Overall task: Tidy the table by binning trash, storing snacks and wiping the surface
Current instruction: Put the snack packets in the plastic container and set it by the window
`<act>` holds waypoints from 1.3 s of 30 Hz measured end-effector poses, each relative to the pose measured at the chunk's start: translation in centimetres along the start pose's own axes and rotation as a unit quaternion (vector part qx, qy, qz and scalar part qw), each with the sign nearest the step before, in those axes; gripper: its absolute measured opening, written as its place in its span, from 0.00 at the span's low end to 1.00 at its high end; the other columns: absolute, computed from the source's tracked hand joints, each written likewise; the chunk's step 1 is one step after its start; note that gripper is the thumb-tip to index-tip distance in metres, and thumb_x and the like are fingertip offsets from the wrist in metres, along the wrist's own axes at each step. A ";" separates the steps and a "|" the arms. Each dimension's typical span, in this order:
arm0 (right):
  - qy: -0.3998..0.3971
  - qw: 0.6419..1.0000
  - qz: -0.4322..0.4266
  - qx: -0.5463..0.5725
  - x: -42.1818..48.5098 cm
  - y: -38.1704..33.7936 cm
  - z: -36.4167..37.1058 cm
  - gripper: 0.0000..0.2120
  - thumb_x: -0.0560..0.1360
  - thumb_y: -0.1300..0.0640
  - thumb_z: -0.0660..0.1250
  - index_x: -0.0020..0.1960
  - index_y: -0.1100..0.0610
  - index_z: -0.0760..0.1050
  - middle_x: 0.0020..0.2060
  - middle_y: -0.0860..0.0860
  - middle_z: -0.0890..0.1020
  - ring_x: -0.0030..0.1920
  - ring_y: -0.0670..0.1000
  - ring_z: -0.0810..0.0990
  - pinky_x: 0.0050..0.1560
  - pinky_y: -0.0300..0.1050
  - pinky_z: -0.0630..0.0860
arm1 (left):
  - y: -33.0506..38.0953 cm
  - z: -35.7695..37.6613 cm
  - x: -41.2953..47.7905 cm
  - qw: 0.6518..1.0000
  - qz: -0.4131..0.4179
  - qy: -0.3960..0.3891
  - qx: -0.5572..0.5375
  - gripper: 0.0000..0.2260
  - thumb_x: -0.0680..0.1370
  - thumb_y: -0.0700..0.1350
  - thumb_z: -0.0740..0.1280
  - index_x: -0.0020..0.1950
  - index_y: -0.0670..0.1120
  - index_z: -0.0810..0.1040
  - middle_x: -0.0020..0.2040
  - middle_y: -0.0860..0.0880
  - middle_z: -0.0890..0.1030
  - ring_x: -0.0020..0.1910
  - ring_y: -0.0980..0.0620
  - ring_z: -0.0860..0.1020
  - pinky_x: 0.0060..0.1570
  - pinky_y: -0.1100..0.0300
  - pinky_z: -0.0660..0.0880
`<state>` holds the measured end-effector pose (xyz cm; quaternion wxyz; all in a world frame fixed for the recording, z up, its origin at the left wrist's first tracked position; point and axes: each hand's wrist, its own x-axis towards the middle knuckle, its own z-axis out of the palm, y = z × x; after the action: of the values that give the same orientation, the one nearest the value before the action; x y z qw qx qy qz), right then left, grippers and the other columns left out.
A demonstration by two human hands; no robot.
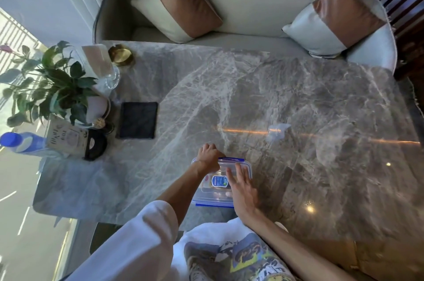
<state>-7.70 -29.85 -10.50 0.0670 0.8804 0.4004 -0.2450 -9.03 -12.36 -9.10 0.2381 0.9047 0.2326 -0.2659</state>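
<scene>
Sealing the clear plastic snack box with blue-clipped lid [221, 181] at the table's near edge: your left hand [207, 157] clenches its far-left corner, your right hand [241, 185] lies flat, fingers released; next, snap the remaining clips

Bare marble table [298, 97] right; plant [52, 88], bottle [20, 143] crowd left edge.
</scene>
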 end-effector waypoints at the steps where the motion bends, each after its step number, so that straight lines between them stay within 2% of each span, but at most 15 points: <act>1: 0.000 1.000 0.001 0.003 0.0 0.0 0.1 0.39 0.77 0.46 0.65 0.79 0.45 0.45 0.80 0.52 0.45 0.79 0.57 0.48 0.66 0.52 0.71 | 0.1 0.2 -0.1 1.000 0.000 0.006 0.001 0.21 0.77 0.43 0.65 0.68 0.59 0.74 0.63 0.46 0.72 0.64 0.43 0.67 0.64 0.53 0.64; 8: 0.004 0.999 0.001 0.049 -0.3 0.0 -0.6 0.38 0.76 0.48 0.67 0.78 0.44 0.49 0.80 0.50 0.46 0.79 0.56 0.52 0.63 0.52 0.73 | 0.6 1.5 -2.3 0.998 0.012 0.060 0.033 0.25 0.79 0.40 0.62 0.75 0.54 0.65 0.68 0.45 0.69 0.66 0.44 0.65 0.65 0.53 0.64; 11: 0.079 0.966 -0.016 0.244 -1.2 0.6 -0.9 0.37 0.75 0.58 0.70 0.78 0.50 0.55 0.79 0.47 0.46 0.79 0.49 0.49 0.72 0.38 0.63 | 0.3 3.4 -5.2 0.989 0.016 0.142 0.025 0.27 0.79 0.41 0.61 0.77 0.51 0.59 0.73 0.45 0.65 0.72 0.44 0.63 0.70 0.51 0.60; 12: 0.103 0.939 0.010 0.329 -1.6 0.9 -0.9 0.38 0.74 0.62 0.70 0.79 0.54 0.54 0.78 0.47 0.46 0.78 0.48 0.47 0.73 0.33 0.56 | -0.1 4.1 -6.3 0.984 0.033 0.174 0.019 0.26 0.78 0.42 0.62 0.76 0.49 0.62 0.72 0.45 0.67 0.72 0.43 0.65 0.72 0.50 0.60; 14: 0.088 0.868 0.146 0.466 -2.3 1.9 -0.7 0.43 0.74 0.62 0.71 0.79 0.54 0.48 0.78 0.50 0.46 0.79 0.53 0.46 0.77 0.43 0.50 | -1.2 6.1 -8.3 0.966 0.088 0.243 -0.001 0.25 0.74 0.40 0.68 0.72 0.45 0.70 0.68 0.43 0.74 0.68 0.40 0.72 0.70 0.45 0.66; 16: -0.020 0.752 0.289 0.592 -3.0 2.7 -0.5 0.45 0.75 0.55 0.71 0.79 0.52 0.43 0.78 0.56 0.54 0.77 0.59 0.57 0.74 0.56 0.60 | -2.3 8.2 -10.2 0.961 0.107 0.255 0.002 0.24 0.76 0.45 0.68 0.71 0.45 0.71 0.69 0.44 0.74 0.70 0.40 0.71 0.71 0.43 0.65; 19: -0.159 0.556 0.340 0.742 -3.7 3.1 0.5 0.32 0.75 0.50 0.69 0.74 0.57 0.60 0.68 0.61 0.71 0.66 0.61 0.73 0.65 0.57 0.73 | -3.2 10.6 -11.5 0.984 0.084 0.144 0.055 0.35 0.77 0.57 0.64 0.79 0.46 0.54 0.80 0.45 0.55 0.79 0.40 0.52 0.77 0.41 0.49; 21: -0.152 0.514 0.337 0.774 -3.7 3.1 1.2 0.26 0.75 0.51 0.69 0.69 0.60 0.68 0.63 0.61 0.76 0.62 0.59 0.76 0.62 0.53 0.76 | -3.2 11.4 -11.6 0.988 0.064 0.087 0.111 0.46 0.74 0.63 0.65 0.79 0.47 0.39 0.79 0.46 0.39 0.78 0.41 0.38 0.77 0.42 0.39; 25: -0.159 0.537 0.347 0.752 -4.1 3.0 1.0 0.22 0.74 0.46 0.69 0.60 0.59 0.74 0.54 0.59 0.81 0.54 0.56 0.79 0.44 0.45 0.80 | -2.7 11.8 -11.7 0.986 0.038 0.083 0.142 0.53 0.72 0.62 0.69 0.76 0.45 0.30 0.77 0.45 0.33 0.76 0.42 0.33 0.76 0.41 0.37; 28: -0.154 0.531 0.345 0.759 -4.4 2.9 1.0 0.22 0.74 0.46 0.69 0.62 0.59 0.73 0.55 0.60 0.80 0.51 0.56 0.79 0.46 0.47 0.81 | -2.5 11.7 -11.8 0.986 0.030 0.100 0.128 0.47 0.76 0.57 0.66 0.78 0.46 0.34 0.80 0.45 0.38 0.77 0.42 0.34 0.77 0.41 0.41; 31: -0.121 0.637 0.325 0.689 -4.6 2.7 1.3 0.25 0.77 0.44 0.66 0.68 0.56 0.66 0.58 0.60 0.80 0.50 0.57 0.82 0.52 0.50 0.80 | -2.7 11.4 -11.8 0.988 0.037 0.091 0.122 0.41 0.79 0.54 0.64 0.79 0.48 0.37 0.80 0.46 0.40 0.79 0.42 0.38 0.77 0.42 0.39; 33: -0.063 0.725 0.293 0.620 -4.9 2.5 1.7 0.32 0.78 0.46 0.65 0.76 0.54 0.56 0.69 0.60 0.72 0.62 0.59 0.78 0.61 0.53 0.76 | -2.7 11.2 -12.0 0.988 0.040 0.088 0.120 0.39 0.79 0.53 0.62 0.79 0.48 0.38 0.80 0.46 0.41 0.79 0.43 0.39 0.77 0.43 0.38; 35: 0.035 0.841 0.203 0.500 -5.1 2.7 2.1 0.40 0.77 0.48 0.67 0.79 0.54 0.47 0.78 0.57 0.57 0.76 0.57 0.61 0.74 0.56 0.63 | -2.6 11.1 -12.1 0.988 0.039 0.087 0.119 0.39 0.79 0.53 0.62 0.79 0.49 0.37 0.80 0.47 0.41 0.79 0.43 0.39 0.77 0.44 0.38; 37: 0.097 0.938 0.040 0.330 -5.0 3.3 2.3 0.46 0.74 0.47 0.70 0.80 0.52 0.44 0.79 0.51 0.47 0.79 0.53 0.46 0.78 0.52 0.51 | -2.5 11.0 -12.1 0.989 0.037 0.087 0.114 0.39 0.79 0.53 0.63 0.79 0.49 0.37 0.80 0.47 0.41 0.79 0.43 0.39 0.77 0.44 0.38; 39: 0.054 0.979 -0.091 0.174 -4.6 3.8 2.2 0.50 0.72 0.42 0.70 0.79 0.46 0.38 0.78 0.44 0.40 0.78 0.50 0.35 0.76 0.49 0.42 | -2.5 10.9 -12.1 0.989 0.037 0.085 0.113 0.39 0.79 0.52 0.63 0.79 0.50 0.37 0.80 0.47 0.41 0.79 0.43 0.39 0.77 0.45 0.37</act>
<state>-8.33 -36.14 -10.49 -0.1312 0.8503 0.4335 -0.2680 -23.53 -19.99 -10.82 0.1237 0.9530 0.1872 -0.2038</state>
